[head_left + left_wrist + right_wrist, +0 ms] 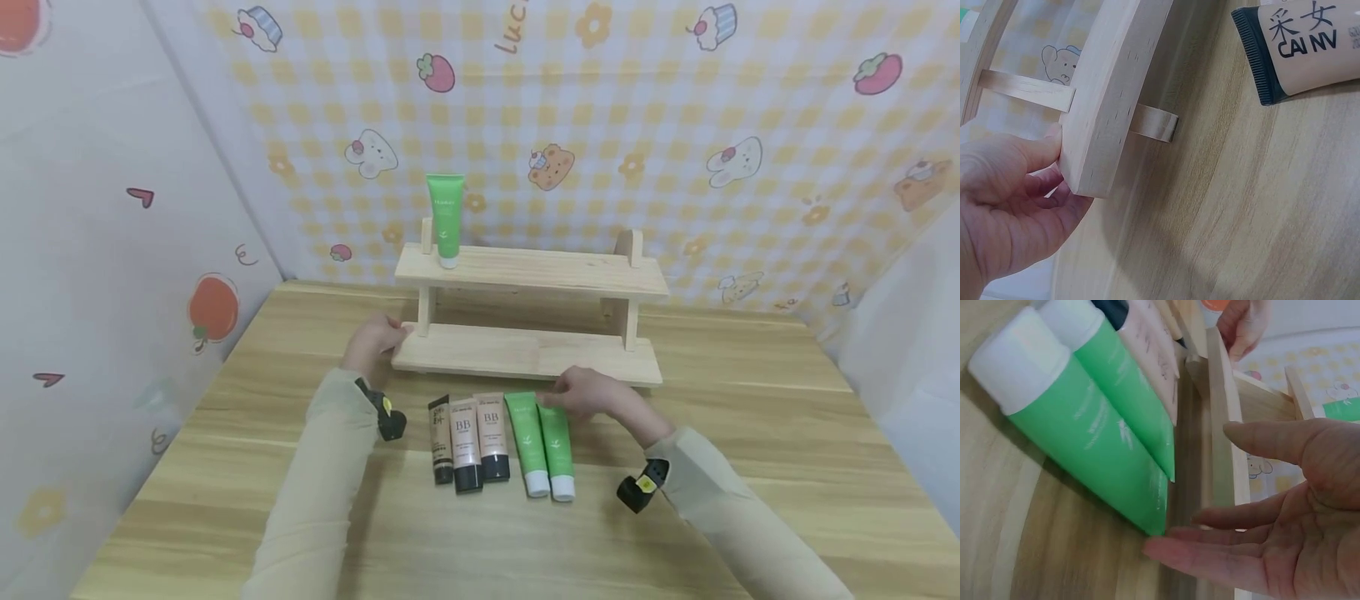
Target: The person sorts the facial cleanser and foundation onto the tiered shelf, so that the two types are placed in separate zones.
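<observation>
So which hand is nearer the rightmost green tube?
Right. The right hand is at the tube, by its flat end; the left hand, farther off, grips the shelf.

Both arms are extended forward and are covered almost to the wrists by pale sleeves. The left arm (pixel 311 492) is stretched ahead and angled slightly inward; the right arm (pixel 742 508) is slanted inward more strongly, from the lower right. The left grip (pixel 373 337) is placed farther forward than the right grip (pixel 588 393), and the two are kept well apart. On the left, a pinch is formed, with the thumb (pixel 1041 150) set opposite the bent fingers (pixel 1057 209). On the right, the palm is exposed, the fingers (pixel 1235 557) are extended close together, and the thumb is spread away from them.
</observation>
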Tool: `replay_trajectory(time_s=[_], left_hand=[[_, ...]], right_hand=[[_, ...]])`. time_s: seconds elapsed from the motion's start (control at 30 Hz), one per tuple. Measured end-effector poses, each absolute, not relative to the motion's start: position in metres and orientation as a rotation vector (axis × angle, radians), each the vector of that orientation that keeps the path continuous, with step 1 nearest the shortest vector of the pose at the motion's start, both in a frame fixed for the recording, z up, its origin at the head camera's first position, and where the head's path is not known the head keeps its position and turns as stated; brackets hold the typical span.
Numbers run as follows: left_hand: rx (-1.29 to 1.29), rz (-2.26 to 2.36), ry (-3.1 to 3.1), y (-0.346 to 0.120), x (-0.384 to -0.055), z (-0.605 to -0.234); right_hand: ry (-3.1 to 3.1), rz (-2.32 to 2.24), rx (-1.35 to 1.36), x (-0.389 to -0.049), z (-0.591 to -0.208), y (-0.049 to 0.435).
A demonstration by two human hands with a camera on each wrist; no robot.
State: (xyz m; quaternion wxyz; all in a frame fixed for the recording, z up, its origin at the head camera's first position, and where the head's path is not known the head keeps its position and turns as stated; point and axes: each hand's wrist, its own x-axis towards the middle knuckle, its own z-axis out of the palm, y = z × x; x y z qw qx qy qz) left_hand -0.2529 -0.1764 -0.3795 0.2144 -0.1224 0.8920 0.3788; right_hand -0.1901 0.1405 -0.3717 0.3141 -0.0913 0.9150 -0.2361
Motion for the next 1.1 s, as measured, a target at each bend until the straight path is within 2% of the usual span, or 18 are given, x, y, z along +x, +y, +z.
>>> replay_trajectory(time_s=[0.33,0.7,1.1], left_hand=[[-0.337,1.004,2.476,-0.178,-0.254,-0.377],[-0.337,1.001,2.468,-0.179,-0.255,-0.381],[-0.368,1.018,2.477,-0.177,-0.255,-0.381]], right_hand=[[2.494,-0.572,-0.169,-0.180,-0.386,0.144],[2.306,-0.872,-0.001,-0.181,-0.402,0.141],[2.293,-0.921,-0.071,-0.181,-0.397,0.144]])
